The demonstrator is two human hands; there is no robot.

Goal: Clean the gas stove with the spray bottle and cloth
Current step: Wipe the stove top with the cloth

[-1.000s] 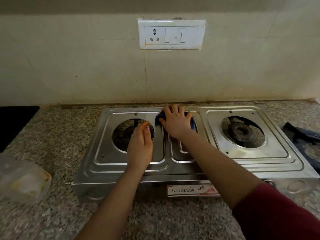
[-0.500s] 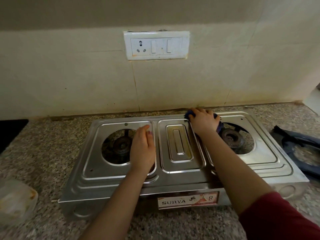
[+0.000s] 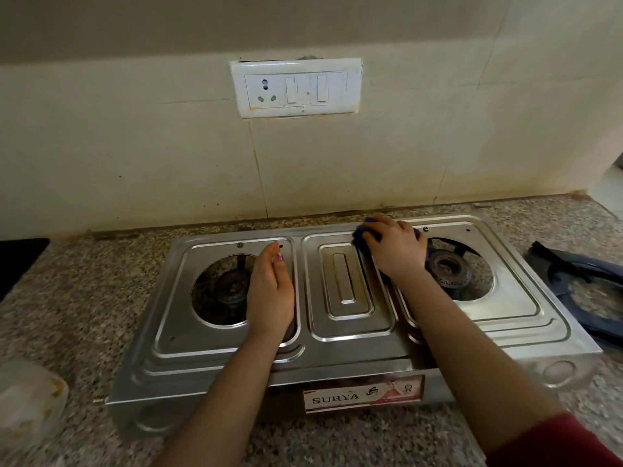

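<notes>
A steel two-burner gas stove stands on a speckled granite counter. My right hand presses a blue cloth onto the stove top near its back edge, between the centre panel and the right burner. Most of the cloth is hidden under the hand. My left hand lies flat on the stove beside the left burner, fingers together, holding nothing. No spray bottle is in view.
Dark pan supports lie on the counter right of the stove. A clear plastic container sits at the front left. A black surface is at the far left. A wall socket plate hangs above the stove.
My right hand slid the cloth right from the left burner's back corner, past the centre panel, to the back of the right burner's plate. My left hand stayed in place on the stove.
</notes>
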